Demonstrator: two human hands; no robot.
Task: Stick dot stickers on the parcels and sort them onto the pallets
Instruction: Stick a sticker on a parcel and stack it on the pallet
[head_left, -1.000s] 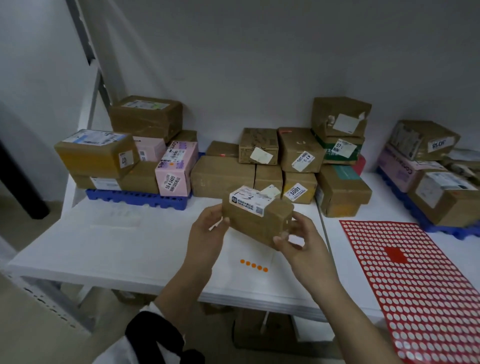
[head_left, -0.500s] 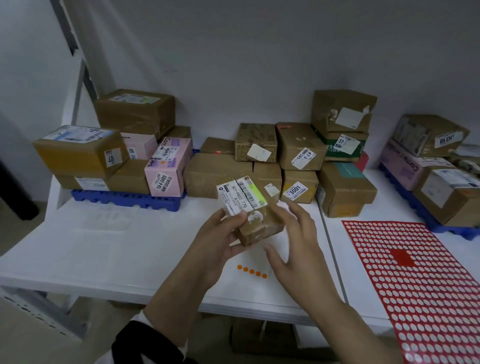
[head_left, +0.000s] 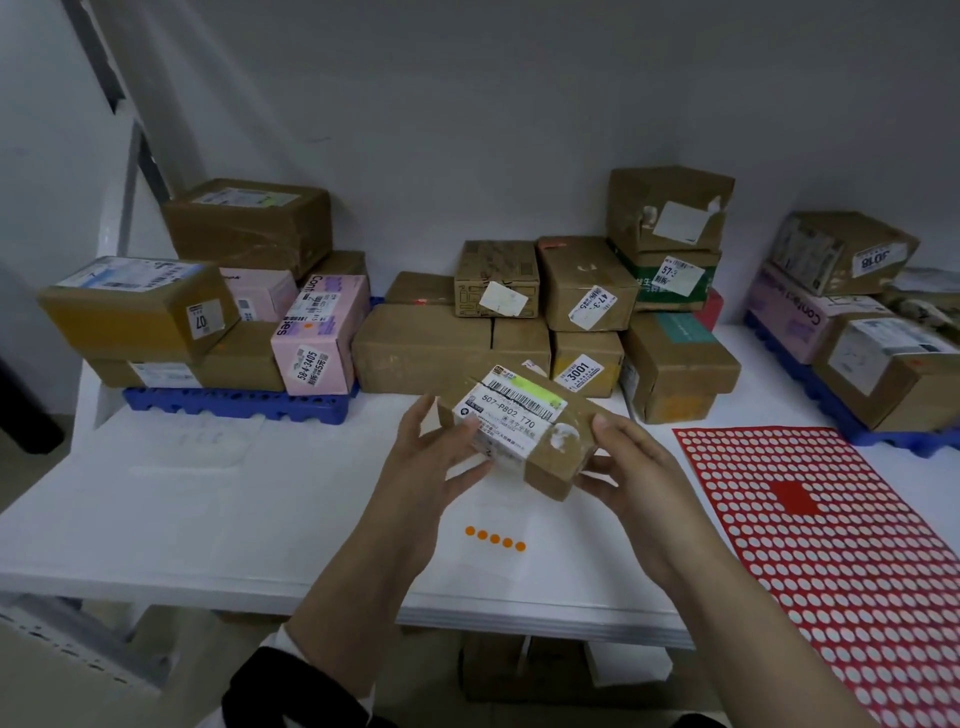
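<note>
A person holds a small brown parcel (head_left: 545, 460) (printed label facing up) just above the white desk (head_left: 208, 509), the left hand (head_left: 431, 467) and right hand (head_left: 639, 483) each with a grip curled round one end. Five orange dot stickers (head_left: 494, 539) lie on the desk below it, and a red sticker sheet (head_left: 841, 561) lies to the right.

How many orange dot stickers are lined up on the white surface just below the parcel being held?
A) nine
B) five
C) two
B: five orange dot stickers lie in one short row, nearer the camera than the parcel.
</note>
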